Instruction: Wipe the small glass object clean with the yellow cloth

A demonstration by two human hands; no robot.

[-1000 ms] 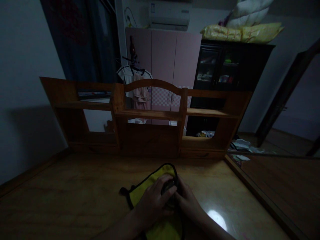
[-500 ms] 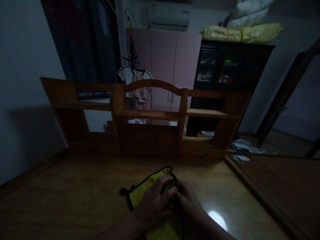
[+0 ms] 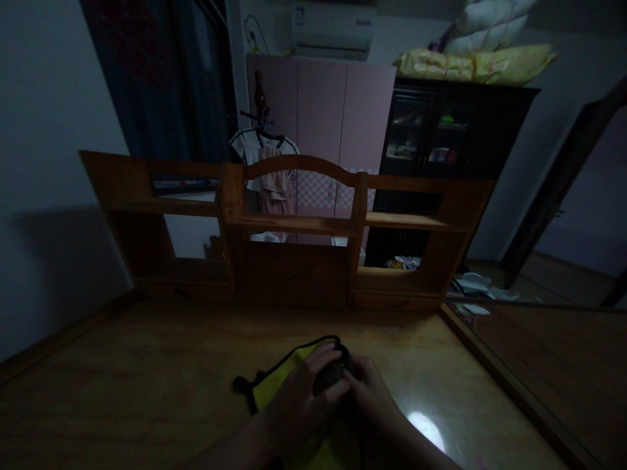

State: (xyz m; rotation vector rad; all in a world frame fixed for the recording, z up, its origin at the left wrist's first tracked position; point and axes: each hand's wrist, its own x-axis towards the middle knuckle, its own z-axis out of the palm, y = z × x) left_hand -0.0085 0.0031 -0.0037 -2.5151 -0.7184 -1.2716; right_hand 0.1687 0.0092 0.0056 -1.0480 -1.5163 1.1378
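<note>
A dark, rounded object (image 3: 330, 375) with a slight shine sits between my hands; the dim light hides its kind. My left hand (image 3: 304, 391) curls over its near left side, thumb and fingers around it. From the right, my right hand (image 3: 371, 393) closes against the same object, its fingertips partly hidden behind it. Beneath both hands lies a yellow cloth (image 3: 272, 385) with black edging and a small black knob at its left corner. My hands and forearms cover much of the cloth.
The wooden tabletop (image 3: 147, 365) carries a shelf unit (image 3: 294, 225) along its far edge. A raised rim (image 3: 499, 378) runs down the right side. At left stands a wall (image 3: 44, 261). A bright light reflection (image 3: 426, 431) shows near my right forearm.
The dark object has turned or tilted between my hands, showing a more even dark face. The cloth's far edge has shifted slightly toward me. Both hands keep hold.
</note>
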